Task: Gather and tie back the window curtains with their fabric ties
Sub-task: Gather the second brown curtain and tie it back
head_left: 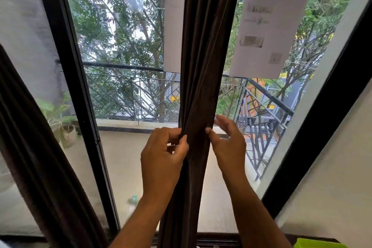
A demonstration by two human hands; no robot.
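Between both hands' grips (pixel 196 143), gathered curtain (pixel 209 46).

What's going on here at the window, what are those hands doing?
A person is gathering the dark brown curtain into a narrow bundle in front of the glass. The left hand pinches its left edge; the right hand presses in from the right. No tie around it is visible yet.

The gathered brown curtain (pixel 203 66) hangs as a narrow column at the centre of the window. Open space lies on both sides of it, in front of the glass (pixel 124 90). The left hand (pixel 164 155) and right hand (pixel 228 145) flank the column. A second curtain (pixel 34 157) blocks the far left. The black frame (pixel 330 110) bounds the right.
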